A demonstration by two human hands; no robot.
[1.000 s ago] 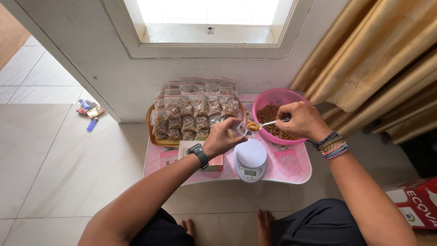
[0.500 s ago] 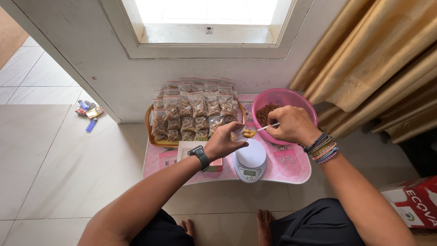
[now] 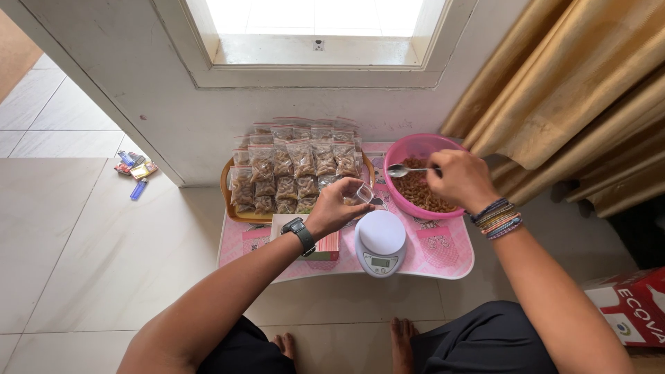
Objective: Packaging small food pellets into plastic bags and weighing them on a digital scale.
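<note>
My left hand (image 3: 331,209) holds a small clear plastic bag (image 3: 362,193) open just above and left of the white kitchen scale (image 3: 380,242). My right hand (image 3: 460,179) grips a metal spoon (image 3: 404,170), whose empty bowl hovers over the left rim of the pink bowl (image 3: 415,147). The pink bowl holds brown fried snack pieces (image 3: 420,191). Both stand on a small pink folding table (image 3: 443,255).
A wooden tray (image 3: 228,185) stacked with several filled snack bags (image 3: 291,166) sits at the table's back left. A flat box (image 3: 320,246) lies under my left wrist. Lighters and small packets (image 3: 137,170) lie on the tiled floor. Gold curtain (image 3: 568,90) hangs right; a red carton (image 3: 634,308) sits low right.
The spoon carried snack pieces to the bag's mouth, emptied them, and has swung back right and up over the pink bowl. My left hand kept the bag in place.
</note>
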